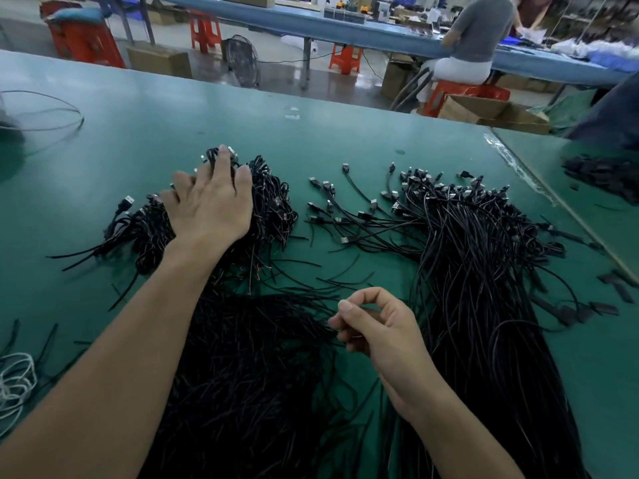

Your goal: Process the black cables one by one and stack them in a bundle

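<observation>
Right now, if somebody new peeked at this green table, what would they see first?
The heaps of black cables spilling across the green table, with plugs fanned out at the far end on the right. Next, the left hand pressing flat on a cable bundle at the left, while the right hand hovers curled near the front. Whether it pinches a cable is unclear.

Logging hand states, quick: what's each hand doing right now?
Left hand: open, pressing on the cable bundle.
Right hand: fingers curled; whether it pinches a cable cannot be told.
</observation>
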